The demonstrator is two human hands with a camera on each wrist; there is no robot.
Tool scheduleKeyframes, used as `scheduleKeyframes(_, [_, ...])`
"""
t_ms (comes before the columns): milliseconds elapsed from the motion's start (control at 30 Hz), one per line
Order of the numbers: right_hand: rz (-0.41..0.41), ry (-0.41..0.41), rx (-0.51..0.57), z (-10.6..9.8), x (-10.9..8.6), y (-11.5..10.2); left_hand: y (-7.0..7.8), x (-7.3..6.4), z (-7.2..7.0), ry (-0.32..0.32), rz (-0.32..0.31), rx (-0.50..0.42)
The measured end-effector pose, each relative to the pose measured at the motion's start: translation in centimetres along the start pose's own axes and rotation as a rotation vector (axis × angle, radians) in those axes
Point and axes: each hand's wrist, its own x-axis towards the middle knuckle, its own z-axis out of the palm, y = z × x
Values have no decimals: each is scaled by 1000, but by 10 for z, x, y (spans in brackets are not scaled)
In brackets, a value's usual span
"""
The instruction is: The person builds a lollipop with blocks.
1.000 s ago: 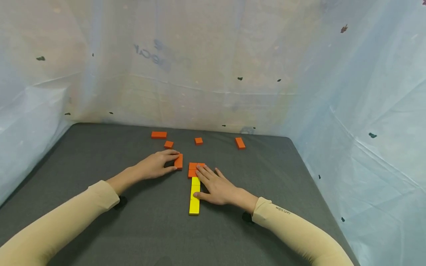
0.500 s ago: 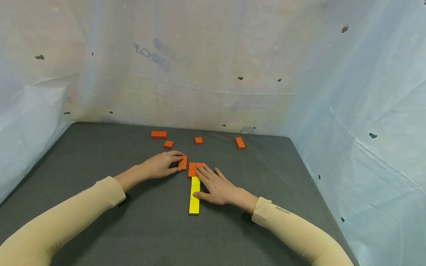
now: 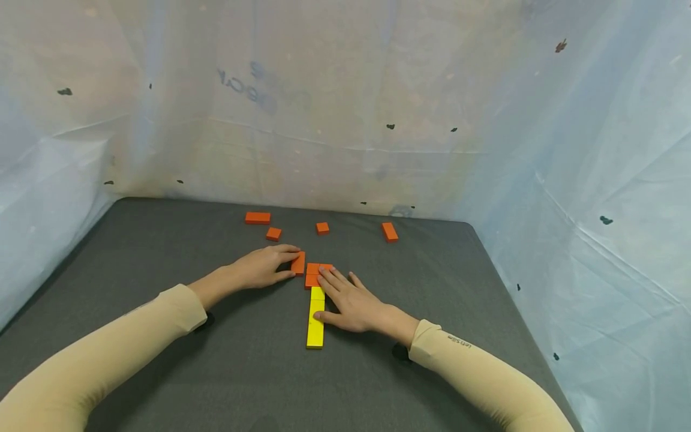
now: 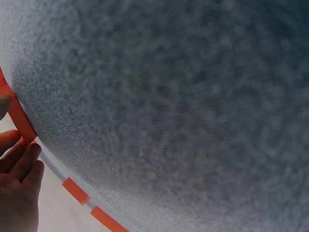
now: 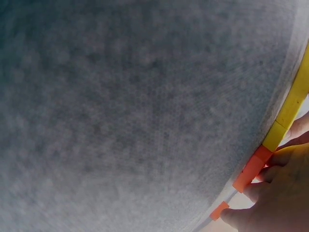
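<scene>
In the head view my left hand pinches an oblong orange block between thumb and fingers; the block lies on the table. A narrow gap parts it from a group of orange blocks set edge to edge. Below that group, a strip of yellow blocks runs toward me. My right hand has its fingers stretched out, fingertips resting on the orange group and thumb on the yellow strip. It hides part of the orange group. In the right wrist view, fingers lie along the orange blocks and yellow blocks.
Behind the hands lie an oblong orange block, a small one, another small one and a slanted oblong one. A dark grey cloth covers the table. Plastic sheeting hangs behind and at the sides.
My left hand has slid the oblong orange block rightward, closer to the orange group. My right hand has kept its place on the blocks.
</scene>
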Motion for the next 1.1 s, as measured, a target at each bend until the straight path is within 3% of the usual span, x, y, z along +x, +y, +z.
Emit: scheduleKeyframes(1100, [21,-20,-2,-3,0,-2,1,-2,2,19,26,-11])
